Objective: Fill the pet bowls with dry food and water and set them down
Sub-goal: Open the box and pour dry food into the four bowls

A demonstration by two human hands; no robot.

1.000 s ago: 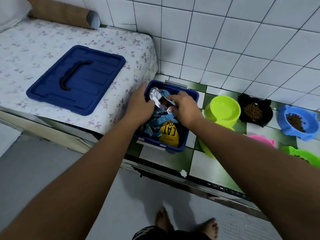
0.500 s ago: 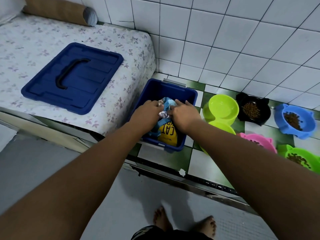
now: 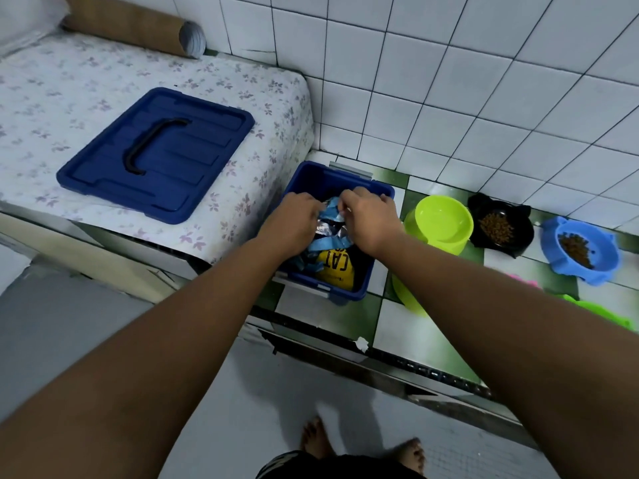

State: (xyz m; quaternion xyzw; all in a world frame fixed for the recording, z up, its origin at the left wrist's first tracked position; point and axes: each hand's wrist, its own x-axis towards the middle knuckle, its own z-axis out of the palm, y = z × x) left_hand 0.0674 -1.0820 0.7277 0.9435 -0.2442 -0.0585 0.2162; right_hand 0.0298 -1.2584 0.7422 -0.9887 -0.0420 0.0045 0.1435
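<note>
A blue and yellow cat food bag (image 3: 333,257) sits inside a dark blue storage box (image 3: 359,188) on the green and white tiled floor. My left hand (image 3: 294,224) and my right hand (image 3: 371,219) both grip the bag's crumpled foil top inside the box. To the right stand an empty lime green bowl (image 3: 444,223), a black bowl (image 3: 501,228) with dry food and a blue bowl (image 3: 581,248) with dry food. A second lime green bowl (image 3: 406,295) lies partly behind my right arm. A pink bowl (image 3: 527,280) and a green bowl (image 3: 605,311) show only as edges.
The box's blue lid (image 3: 159,153) lies on a floral-covered platform (image 3: 69,81) at the left, with a cardboard tube (image 3: 138,27) at its back. A white tiled wall (image 3: 449,81) runs behind. A metal door track (image 3: 397,368) crosses below the tiles; my bare feet (image 3: 363,447) stand on grey floor.
Both hands have stayed at the bag's top, working the foil opening lower into the box. The view shifted slightly, hiding more of the pink and green bowls behind my right arm.
</note>
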